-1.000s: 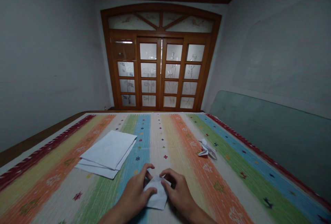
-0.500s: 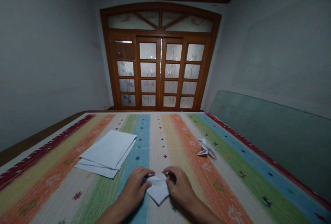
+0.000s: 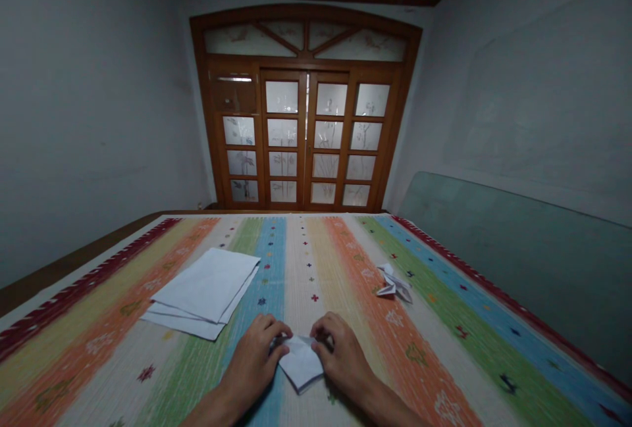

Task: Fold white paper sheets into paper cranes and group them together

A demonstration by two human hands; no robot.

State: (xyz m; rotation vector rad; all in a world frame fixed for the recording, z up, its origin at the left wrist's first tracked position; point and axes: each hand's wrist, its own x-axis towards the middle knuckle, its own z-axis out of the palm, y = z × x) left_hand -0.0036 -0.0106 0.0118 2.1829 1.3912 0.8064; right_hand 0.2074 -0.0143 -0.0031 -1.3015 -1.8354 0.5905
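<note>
A small folded white paper (image 3: 302, 364) lies on the striped cloth near the front edge, a pointed corner facing me. My left hand (image 3: 255, 358) has its fingers curled and pinched on the paper's left upper edge. My right hand (image 3: 340, 354) pinches the right upper edge in the same way. Both hands press the paper against the cloth.
A stack of white sheets (image 3: 207, 290) lies to the left on the striped cloth (image 3: 444, 348). A finished folded paper figure (image 3: 394, 284) sits to the right. A glass pane (image 3: 518, 256) leans along the right wall; wooden doors (image 3: 303, 137) stand beyond.
The paper has been turned and folded smaller, from a flat piece partly lifted to a pointed shape pressed on the cloth. Both hands closed in on its upper edge.
</note>
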